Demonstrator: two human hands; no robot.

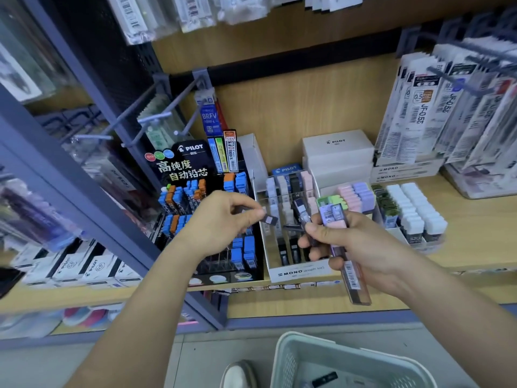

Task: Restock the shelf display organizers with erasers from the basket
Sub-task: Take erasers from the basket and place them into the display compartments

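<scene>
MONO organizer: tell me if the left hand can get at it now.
Probably yes: the left hand, pinching a small pack, hovers just before the open-topped MONO organizer, nothing between them.

Stationery shop, retail aisle. Wooden shelf (481,236) with price-tag strip (279,287) along front edge, 6 o'clock. Branded Pilot display stand (190,163) at 10 o'clock, stocked with blue and orange lead cases (176,200). Mono organizer (302,271) at centre, pastel packs (355,196) in rows just beyond. Barcoded refill packs (425,113) hanging on peg hooks (447,77), 2 o'clock. Shopping basket (291,368) on floor, 5 o'clock.
</scene>
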